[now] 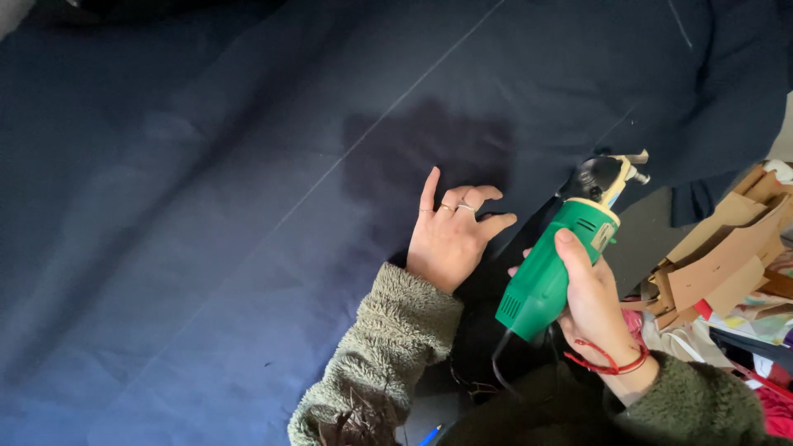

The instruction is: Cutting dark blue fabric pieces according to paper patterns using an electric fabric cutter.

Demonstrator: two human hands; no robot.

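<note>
A green electric fabric cutter (555,268) sits right of the frame's centre, tilted so its black and cream cutting head points toward the upper right and its vented rear end toward the lower left. A black cord (501,363) drops from that rear end toward the bottom edge. The right hand (593,307) grasps the cutter's body from the right side, thumb laid along the green casing, fingers wrapped beneath. A red string bracelet (610,363) circles that wrist, and a green fleece sleeve shows below it at lower right.

The cutting head meets the edge of a broad sheet of dark navy cloth (206,206), which fills the left and upper parts of the frame. Pale chalk lines (330,169) run diagonally across the cloth from lower left to upper right. The blade itself is too dark to make out.

The left hand (450,235) lies palm down on the cloth just left of the cutter, fingers spread and flat, gripping nothing. Rings show on two of its fingers. Its sleeve (384,355) is an olive fleece, reaching down to the bottom edge.

At the right edge of the frame lies a heap of brown cardboard pieces (727,256), with mixed coloured scraps (764,330) beneath and beside them. A blue pencil tip (429,434) shows at the bottom edge, near centre.
</note>
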